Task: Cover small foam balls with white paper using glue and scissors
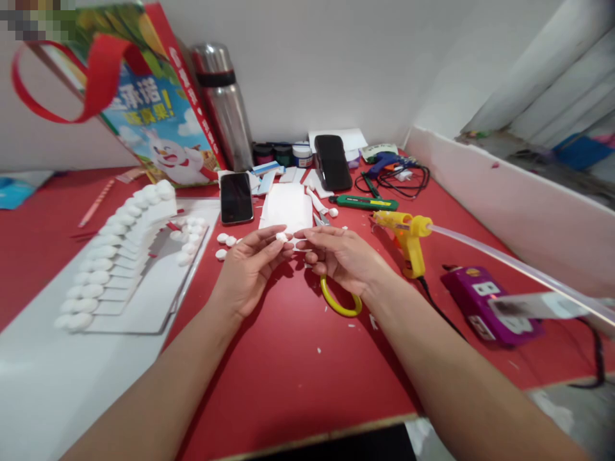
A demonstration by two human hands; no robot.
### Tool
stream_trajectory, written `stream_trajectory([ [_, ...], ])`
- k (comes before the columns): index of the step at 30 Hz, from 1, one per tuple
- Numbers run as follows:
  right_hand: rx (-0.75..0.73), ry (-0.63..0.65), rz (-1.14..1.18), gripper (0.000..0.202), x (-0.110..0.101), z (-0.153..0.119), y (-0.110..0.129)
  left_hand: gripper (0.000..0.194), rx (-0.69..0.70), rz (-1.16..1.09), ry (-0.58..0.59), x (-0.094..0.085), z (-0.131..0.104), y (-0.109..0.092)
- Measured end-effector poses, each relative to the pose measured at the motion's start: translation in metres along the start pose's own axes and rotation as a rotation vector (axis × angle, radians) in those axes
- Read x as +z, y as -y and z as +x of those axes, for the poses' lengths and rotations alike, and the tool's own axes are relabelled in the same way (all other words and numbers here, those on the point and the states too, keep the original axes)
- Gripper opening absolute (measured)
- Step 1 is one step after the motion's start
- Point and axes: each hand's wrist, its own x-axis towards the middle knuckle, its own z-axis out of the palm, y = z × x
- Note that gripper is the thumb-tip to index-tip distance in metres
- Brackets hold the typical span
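Observation:
Over the middle of the table, my left hand pinches a small round white piece between thumb and fingers. Close beside it, my right hand has its fingers closed on a small flat white piece, partly hidden by the fingertips. Under the right hand lie scissors with a yellow handle, their blades mostly covered. Several loose white discs rest just left of my left hand. Further left stands a stepped white model with rows of white discs along its curved edge.
A yellow glue gun with a long glue stick and a purple box lie on the right. Behind my hands are white sheets, a green cutter, two phones, a steel flask and a gift bag.

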Motion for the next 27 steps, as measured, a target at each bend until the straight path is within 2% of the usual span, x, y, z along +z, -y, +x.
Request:
stream_trajectory([
  [5,-0.018,-0.027,-0.027,0.012,0.0024,-0.0016,-0.0006,0.026,-0.109,-0.106,-0.008,0.0028,0.0005,-0.0040],
  [10,-0.108,-0.079,-0.088,0.029,0.0062,-0.0036,0.0001,0.022,-0.136,-0.101,0.013,0.0012,-0.0004,-0.0043],
  [14,-0.114,-0.042,-0.109,0.039,0.0061,-0.0030,0.0007,0.024,-0.164,-0.128,0.049,-0.0008,-0.0007,-0.0035],
  [19,-0.154,0.002,-0.201,0.041,0.0059,-0.0030,0.0007,0.017,-0.185,-0.162,0.095,-0.0032,0.0011,-0.0008],
  [23,-0.149,0.006,-0.179,0.045,0.0076,-0.0040,0.0014,0.017,-0.173,-0.150,0.112,-0.0021,0.0009,-0.0013],
  [27,-0.148,-0.053,-0.141,0.048,0.0086,-0.0028,0.0026,0.021,-0.176,-0.038,0.144,0.0017,-0.0041,-0.0006],
])
